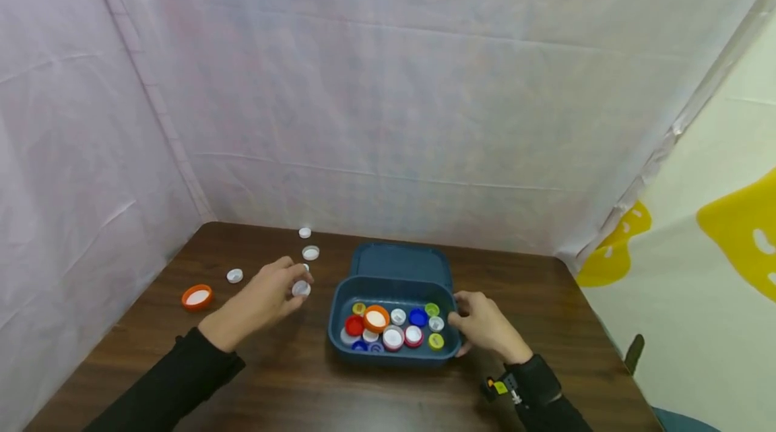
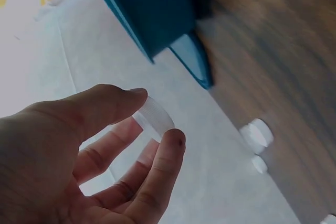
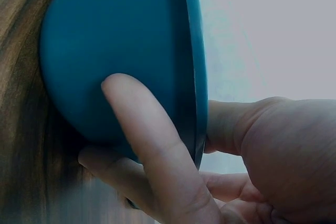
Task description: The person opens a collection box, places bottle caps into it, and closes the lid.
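Black sleeves, lower frame; left hand, centre-left, pinching white cap; right hand gripping blue box, seemingly for steadiness.

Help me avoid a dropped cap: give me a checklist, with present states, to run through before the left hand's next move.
1. White cap pinched by the left hand: ok, between thumb and finger; how firmly, cannot tell.
2. Box steadied: ok, the right hand grips its right side.
3. Lid out of the way: ok, folded back behind the box.
4. Held cap over the box: not ok, it is left of it.
5. Loose caps gathered: not ok, an orange cap and several white ones lie on the table.
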`<state>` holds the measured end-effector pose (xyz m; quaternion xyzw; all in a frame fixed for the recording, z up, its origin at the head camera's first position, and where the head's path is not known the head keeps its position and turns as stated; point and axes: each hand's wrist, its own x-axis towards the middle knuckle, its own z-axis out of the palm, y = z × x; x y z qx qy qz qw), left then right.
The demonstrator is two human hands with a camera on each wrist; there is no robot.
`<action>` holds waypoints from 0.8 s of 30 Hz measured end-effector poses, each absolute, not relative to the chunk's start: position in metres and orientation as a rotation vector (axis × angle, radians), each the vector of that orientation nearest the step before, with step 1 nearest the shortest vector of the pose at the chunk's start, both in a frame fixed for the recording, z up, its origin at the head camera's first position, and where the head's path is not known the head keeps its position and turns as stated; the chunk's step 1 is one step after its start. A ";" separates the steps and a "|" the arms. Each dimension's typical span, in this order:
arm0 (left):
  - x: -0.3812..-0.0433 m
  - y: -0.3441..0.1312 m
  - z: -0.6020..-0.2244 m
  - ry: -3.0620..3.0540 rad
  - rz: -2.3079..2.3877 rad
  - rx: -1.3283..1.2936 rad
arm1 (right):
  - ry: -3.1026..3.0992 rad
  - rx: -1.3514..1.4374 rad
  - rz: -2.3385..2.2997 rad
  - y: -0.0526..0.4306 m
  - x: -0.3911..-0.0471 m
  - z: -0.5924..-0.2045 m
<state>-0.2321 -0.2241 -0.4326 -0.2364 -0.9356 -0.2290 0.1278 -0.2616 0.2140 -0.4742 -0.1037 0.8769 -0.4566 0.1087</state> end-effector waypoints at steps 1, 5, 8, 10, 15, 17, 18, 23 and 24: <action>-0.234 -0.220 -0.431 -2.720 -0.672 -0.690 | 2.582 -0.302 -1.342 0.214 -0.261 -0.474; -0.241 -0.204 -0.429 -2.739 -0.671 -0.704 | 2.590 -0.296 -1.339 0.213 -0.261 -0.474; -0.247 -0.191 -0.430 -2.777 -0.659 -0.711 | 2.592 -0.284 -1.341 0.213 -0.261 -0.475; -0.251 -0.183 -0.431 -2.801 -0.641 -0.718 | 2.585 -0.277 -1.343 0.213 -0.261 -0.476; -0.260 -0.166 -0.436 -2.834 -0.621 -0.772 | 2.579 -0.274 -1.346 0.212 -0.262 -0.478; -0.263 -0.160 -0.438 -2.852 -0.641 -0.788 | 2.582 -0.267 -1.344 0.212 -0.262 -0.478; -0.264 -0.157 -0.440 -2.858 -0.653 -0.795 | 2.585 -0.263 -1.341 0.212 -0.262 -0.478; -0.270 -0.147 -0.444 -2.862 -0.686 -0.860 | 2.592 -0.262 -1.334 0.212 -0.263 -0.477; -0.270 -0.146 -0.445 -2.865 -0.687 -0.875 | 2.595 -0.264 -1.334 0.212 -0.263 -0.477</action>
